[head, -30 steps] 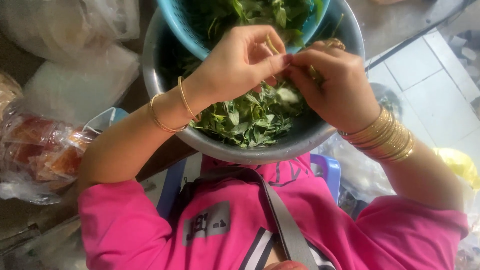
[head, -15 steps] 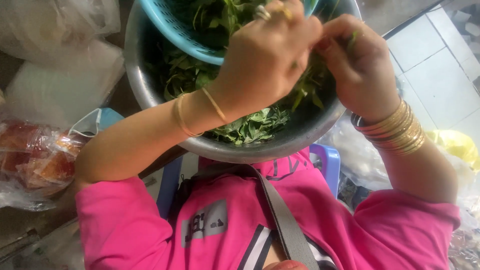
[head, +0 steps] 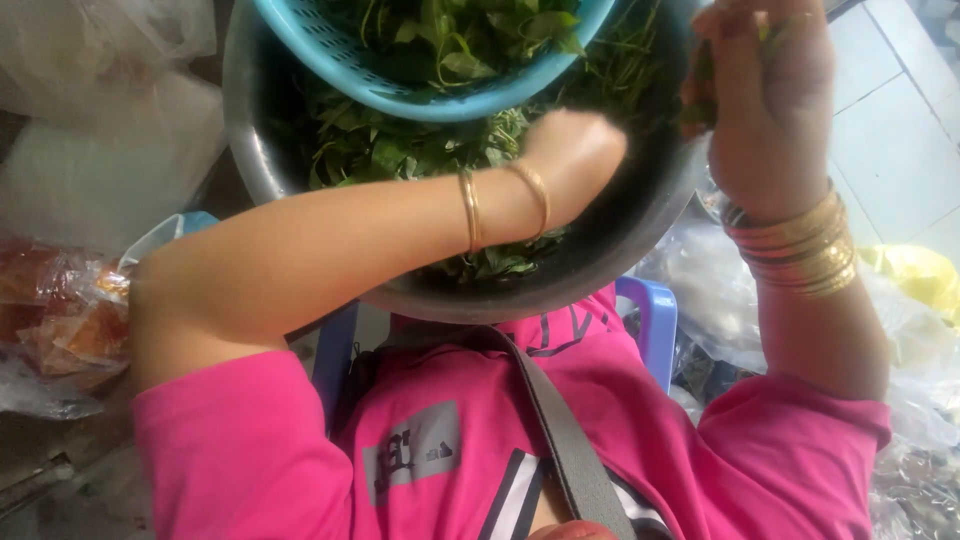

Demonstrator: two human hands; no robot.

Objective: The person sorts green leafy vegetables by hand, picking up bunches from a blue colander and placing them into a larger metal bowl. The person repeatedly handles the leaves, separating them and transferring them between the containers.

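The left hand (head: 572, 160) reached down into the metal bowl (head: 640, 235), its fingers buried among the green leaves (head: 400, 150) so that its grip could not be told. The right hand (head: 765, 95) was raised above the bowl's right rim, fingers pinched on a small sprig of leaves (head: 700, 110). A blue basket (head: 420, 95) heaped with more greens sat inside the bowl at its far side. Gold bangles (head: 795, 245) ringed the right wrist, and plastic bags (head: 60, 320) lay on the left.
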